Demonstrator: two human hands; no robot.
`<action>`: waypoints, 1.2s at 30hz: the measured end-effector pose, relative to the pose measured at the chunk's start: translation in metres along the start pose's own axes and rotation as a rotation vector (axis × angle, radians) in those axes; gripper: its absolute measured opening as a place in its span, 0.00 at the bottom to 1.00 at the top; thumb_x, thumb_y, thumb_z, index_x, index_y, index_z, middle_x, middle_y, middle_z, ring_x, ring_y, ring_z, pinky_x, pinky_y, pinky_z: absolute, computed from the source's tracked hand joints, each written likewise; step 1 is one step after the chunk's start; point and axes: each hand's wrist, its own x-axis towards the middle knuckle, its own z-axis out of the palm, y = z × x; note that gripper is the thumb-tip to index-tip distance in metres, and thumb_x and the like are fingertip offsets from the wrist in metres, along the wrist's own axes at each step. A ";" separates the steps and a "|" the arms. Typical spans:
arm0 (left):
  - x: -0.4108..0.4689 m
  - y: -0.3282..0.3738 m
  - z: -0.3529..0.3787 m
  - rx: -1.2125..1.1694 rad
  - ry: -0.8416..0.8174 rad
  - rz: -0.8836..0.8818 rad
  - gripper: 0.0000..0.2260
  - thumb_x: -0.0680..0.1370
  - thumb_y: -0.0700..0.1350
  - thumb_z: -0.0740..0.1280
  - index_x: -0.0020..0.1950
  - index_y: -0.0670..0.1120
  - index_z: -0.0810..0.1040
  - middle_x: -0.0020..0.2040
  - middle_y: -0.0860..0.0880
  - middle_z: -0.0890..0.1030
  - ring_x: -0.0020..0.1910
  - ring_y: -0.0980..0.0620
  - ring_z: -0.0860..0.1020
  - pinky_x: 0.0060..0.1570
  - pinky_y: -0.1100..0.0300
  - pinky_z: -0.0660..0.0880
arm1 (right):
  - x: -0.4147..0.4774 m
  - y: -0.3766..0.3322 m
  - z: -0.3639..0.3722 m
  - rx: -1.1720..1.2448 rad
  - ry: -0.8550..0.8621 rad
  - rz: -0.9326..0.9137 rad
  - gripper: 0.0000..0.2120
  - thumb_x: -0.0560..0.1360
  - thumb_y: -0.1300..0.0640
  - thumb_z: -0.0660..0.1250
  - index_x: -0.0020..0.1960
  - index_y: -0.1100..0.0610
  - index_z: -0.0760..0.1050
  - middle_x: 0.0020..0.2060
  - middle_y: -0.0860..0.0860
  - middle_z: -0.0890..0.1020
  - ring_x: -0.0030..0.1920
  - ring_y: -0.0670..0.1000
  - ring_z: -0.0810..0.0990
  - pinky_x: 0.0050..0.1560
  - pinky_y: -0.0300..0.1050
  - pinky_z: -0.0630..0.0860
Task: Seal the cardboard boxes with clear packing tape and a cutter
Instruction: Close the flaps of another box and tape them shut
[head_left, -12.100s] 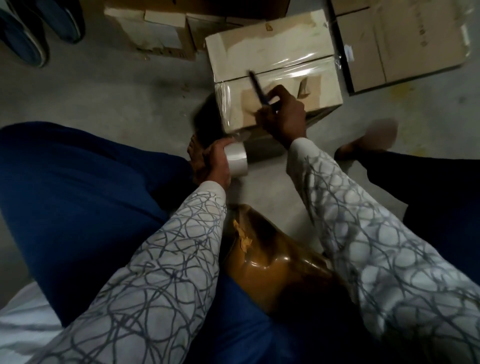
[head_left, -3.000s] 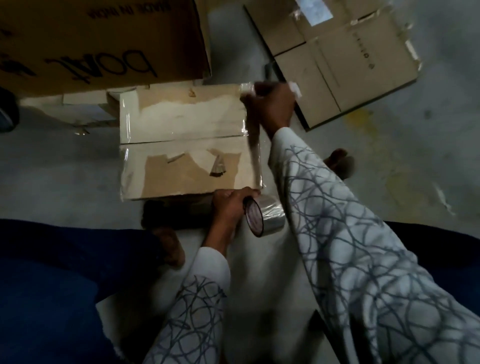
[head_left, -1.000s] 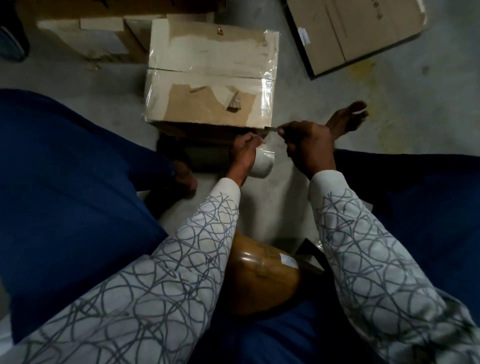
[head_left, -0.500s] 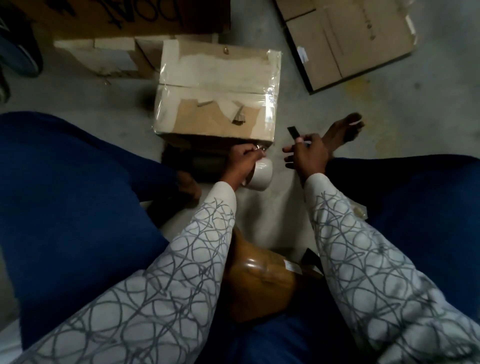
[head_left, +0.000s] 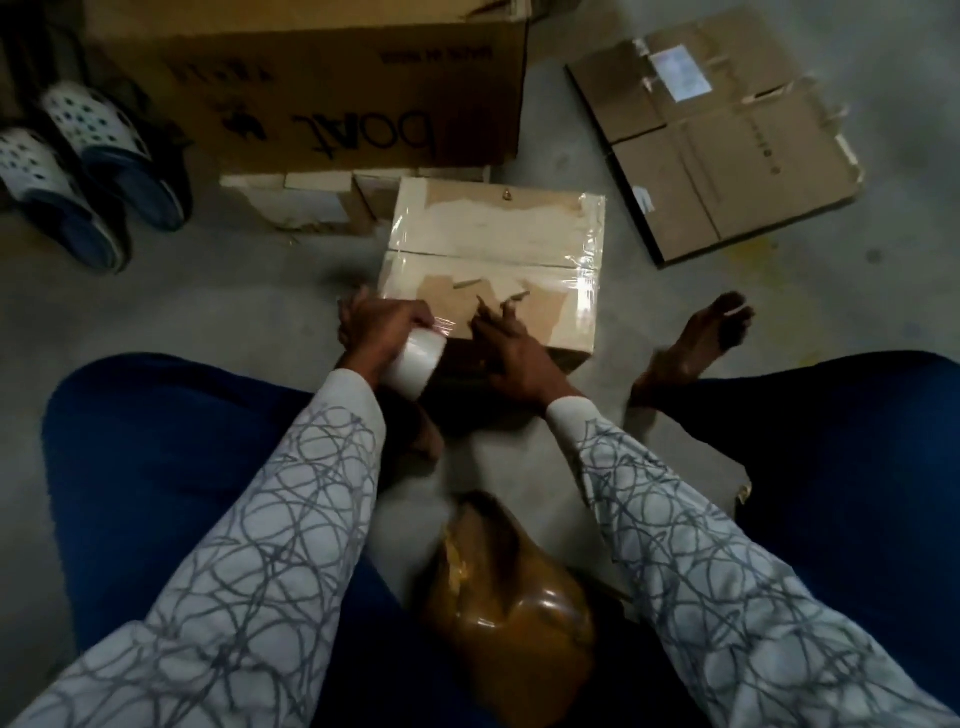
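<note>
We seem to be anchoring a strip: left hand (head_left: 382, 325) curled round the tape roll (head_left: 418, 364), right hand (head_left: 514, 358) pressing straight fingers onto the near edge of the box (head_left: 493, 234); next we likely unroll toward its far side.

Seated on a concrete floor (head_left: 249, 306), a person grips a roll of clear tape (head_left: 415, 364) in the left hand (head_left: 379, 325) at the near edge of a taped cardboard box (head_left: 493, 234), while the right hand (head_left: 514, 356) presses straight fingers (head_left: 506, 316) on its top.
</note>
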 end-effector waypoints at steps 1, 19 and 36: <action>0.040 -0.021 0.005 -0.025 -0.022 -0.010 0.59 0.42 0.54 0.79 0.73 0.43 0.70 0.71 0.40 0.72 0.67 0.42 0.75 0.65 0.45 0.75 | -0.003 0.001 -0.002 0.018 -0.004 -0.017 0.31 0.76 0.63 0.70 0.77 0.61 0.65 0.77 0.61 0.62 0.78 0.64 0.57 0.74 0.54 0.61; -0.035 0.061 -0.001 -0.570 -0.671 0.045 0.25 0.66 0.40 0.67 0.64 0.41 0.78 0.36 0.46 0.84 0.32 0.51 0.81 0.37 0.61 0.77 | -0.077 0.118 -0.065 1.511 1.231 0.585 0.37 0.59 0.43 0.84 0.63 0.58 0.81 0.57 0.52 0.84 0.57 0.56 0.84 0.61 0.61 0.79; -0.093 0.047 -0.010 -0.270 -0.774 0.107 0.07 0.72 0.30 0.62 0.48 0.33 0.77 0.39 0.41 0.83 0.39 0.42 0.80 0.42 0.58 0.76 | -0.237 0.064 -0.143 1.717 0.524 0.645 0.38 0.67 0.34 0.76 0.69 0.53 0.77 0.58 0.60 0.78 0.63 0.67 0.73 0.67 0.74 0.61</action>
